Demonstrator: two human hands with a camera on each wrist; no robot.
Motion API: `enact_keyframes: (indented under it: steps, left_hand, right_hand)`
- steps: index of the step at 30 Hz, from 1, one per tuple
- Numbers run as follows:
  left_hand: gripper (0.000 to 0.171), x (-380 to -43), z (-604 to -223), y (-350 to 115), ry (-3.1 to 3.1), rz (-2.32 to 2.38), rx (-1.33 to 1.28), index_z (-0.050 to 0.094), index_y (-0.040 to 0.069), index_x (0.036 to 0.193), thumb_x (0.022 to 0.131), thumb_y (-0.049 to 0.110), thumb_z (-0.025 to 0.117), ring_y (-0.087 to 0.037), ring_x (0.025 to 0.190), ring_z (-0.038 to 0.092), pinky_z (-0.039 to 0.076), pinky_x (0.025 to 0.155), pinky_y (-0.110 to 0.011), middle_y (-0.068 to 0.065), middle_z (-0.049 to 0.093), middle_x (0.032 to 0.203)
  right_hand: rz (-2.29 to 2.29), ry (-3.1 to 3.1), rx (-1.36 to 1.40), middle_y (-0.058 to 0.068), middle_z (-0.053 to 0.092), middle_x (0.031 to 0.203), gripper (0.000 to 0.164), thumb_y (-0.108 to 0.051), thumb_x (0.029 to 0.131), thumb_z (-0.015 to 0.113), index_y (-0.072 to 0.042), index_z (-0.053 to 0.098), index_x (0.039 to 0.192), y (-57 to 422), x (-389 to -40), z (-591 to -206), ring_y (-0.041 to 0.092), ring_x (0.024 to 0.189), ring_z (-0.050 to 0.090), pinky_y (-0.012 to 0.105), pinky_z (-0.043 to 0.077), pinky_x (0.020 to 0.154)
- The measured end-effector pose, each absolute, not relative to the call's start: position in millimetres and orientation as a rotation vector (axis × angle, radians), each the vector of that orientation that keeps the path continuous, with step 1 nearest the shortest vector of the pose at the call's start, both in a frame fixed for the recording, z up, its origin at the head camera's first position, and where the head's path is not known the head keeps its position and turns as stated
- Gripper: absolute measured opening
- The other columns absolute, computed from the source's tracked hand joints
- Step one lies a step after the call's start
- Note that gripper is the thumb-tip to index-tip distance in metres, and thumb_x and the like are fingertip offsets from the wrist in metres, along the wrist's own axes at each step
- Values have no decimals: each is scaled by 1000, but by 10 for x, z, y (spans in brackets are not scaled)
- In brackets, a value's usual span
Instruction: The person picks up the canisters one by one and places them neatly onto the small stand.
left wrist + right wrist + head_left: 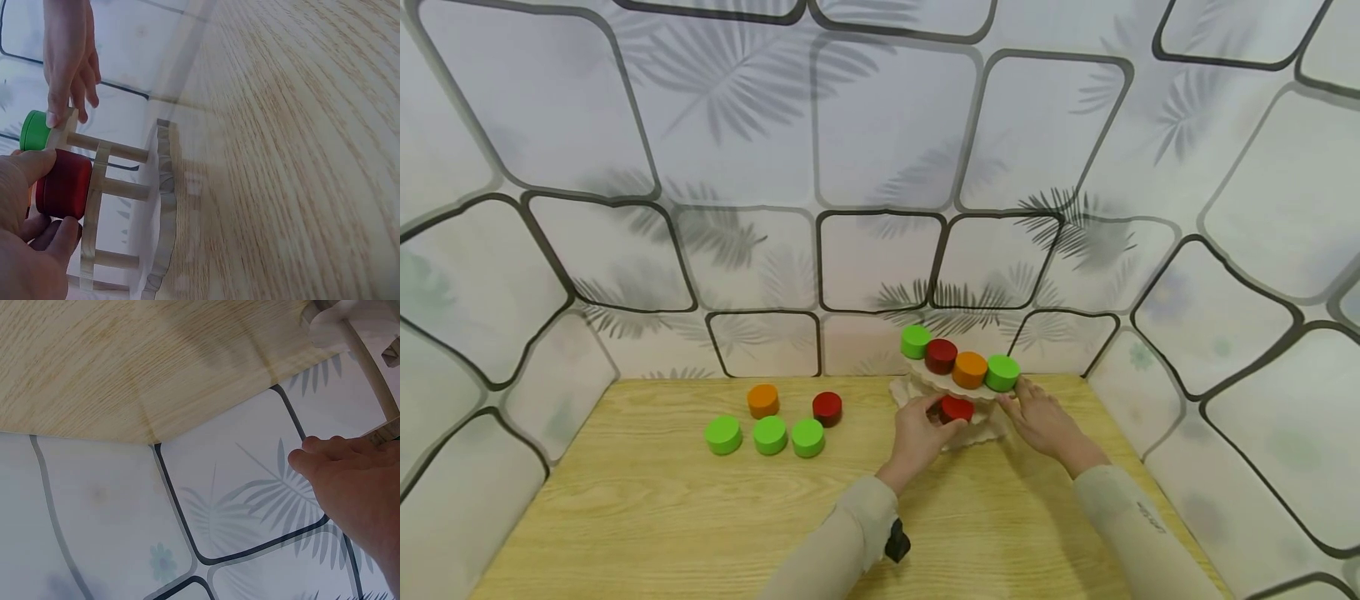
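Note:
My left hand [919,437] pinches a red round block [957,409] between thumb and fingers, at the middle tier of a wooden tiered stand [982,435]. In the left wrist view the red block [64,184] touches that tier's slat, above short dowels and a wavy-edged base. On the top tier stand a green block [916,342], a dark red block [941,356], an orange block [970,370] and another green block [1002,372]. My right hand [1047,421] holds the top tier's right end, thumb at the front edge beside the green block.
Left of the stand, loose on the wooden table [700,517], are an orange block [763,401], a red block [827,409] and green blocks [723,435], [770,435], [808,437]. Patterned walls close in the back and both sides.

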State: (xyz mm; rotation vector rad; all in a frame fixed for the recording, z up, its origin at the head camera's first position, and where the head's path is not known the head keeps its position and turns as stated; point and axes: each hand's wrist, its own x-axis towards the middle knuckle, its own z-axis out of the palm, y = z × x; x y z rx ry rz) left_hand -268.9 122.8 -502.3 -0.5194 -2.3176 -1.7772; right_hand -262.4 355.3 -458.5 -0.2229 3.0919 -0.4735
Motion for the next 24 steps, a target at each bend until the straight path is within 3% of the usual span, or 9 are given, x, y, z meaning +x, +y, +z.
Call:
enact_keyframes:
  steps: [9, 15, 24]
  left_hand:
    - [47, -2700, -5039, 1226, -2310, -1849, -540, 70, -6, 131, 88, 7, 85, -30, 108, 75, 63, 89, -27, -22, 71, 121]
    - [43, -2731, -5050, 1251, -2339, -1716, -565, 74, -3, 127, 88, 12, 86, -28, 102, 74, 61, 82, -22, -18, 75, 116]
    - [37, -2787, -5049, 1301, -2355, -1576, -596, 79, 2, 120, 88, 19, 87, -25, 83, 67, 47, 67, -16, -15, 76, 95]
  right_hand:
    - [-456, 3103, -226, 42, 27, 162, 78, -45, 116, 28, 21, 22, 157, 3562, -2631, -4579, 61, 150, 29, 72, 24, 123]
    - [-453, 3103, -226, 42, 27, 162, 78, -45, 116, 28, 21, 21, 157, 3550, -2630, -4583, 61, 150, 29, 72, 23, 123]
    - [-458, 3118, -232, 43, 30, 161, 76, -43, 116, 30, 20, 22, 157, 3548, -2626, -4588, 61, 148, 32, 73, 25, 122]
